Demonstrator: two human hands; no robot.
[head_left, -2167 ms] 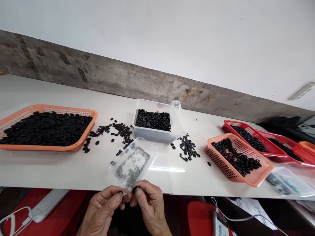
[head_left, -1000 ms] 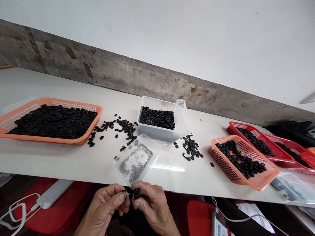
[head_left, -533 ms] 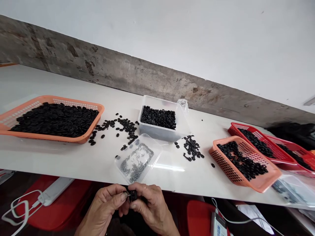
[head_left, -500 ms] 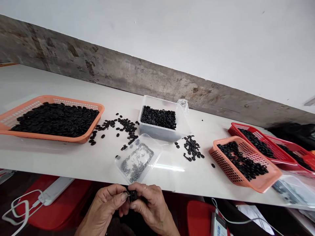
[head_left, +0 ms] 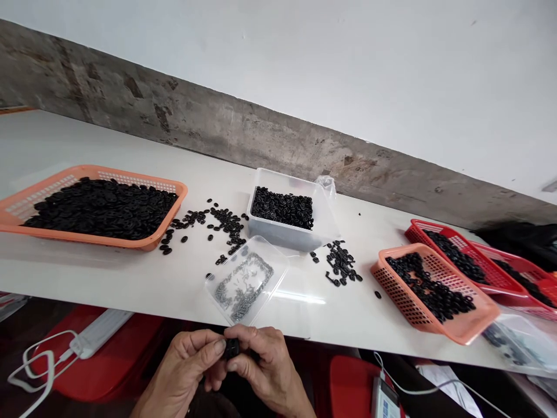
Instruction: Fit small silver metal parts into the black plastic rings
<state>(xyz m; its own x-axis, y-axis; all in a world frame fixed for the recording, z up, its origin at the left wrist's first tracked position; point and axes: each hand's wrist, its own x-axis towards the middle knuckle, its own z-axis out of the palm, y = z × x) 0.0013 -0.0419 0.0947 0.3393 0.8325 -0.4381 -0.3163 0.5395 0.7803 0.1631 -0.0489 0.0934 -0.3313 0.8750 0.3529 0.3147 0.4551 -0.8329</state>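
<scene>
Through the head camera, I see both hands just off the front edge of the white table (head_left: 331, 316), close together, fingertips nearly meeting. The left hand (head_left: 185, 363) has thumb and forefinger pinched at one side of a small black piece (head_left: 232, 348); the right hand (head_left: 270, 363) grips its other side between thumb and forefinger. The fingers cover part of it, so I can't make out its whole shape.

Just beyond the fingertips, a shallow clear tray (head_left: 281, 268) lies on the table with small metal parts (head_left: 243, 302) in it. Behind that stands a clear tub (head_left: 282, 233), loaded with black pieces. Loose ones lie scattered to either side. Off to the left sits a wide orange basket (head_left: 145, 244) heaped with more; to the right, a smaller orange basket (head_left: 402, 302), partly filled, beside a red basket (head_left: 413, 235).
</scene>
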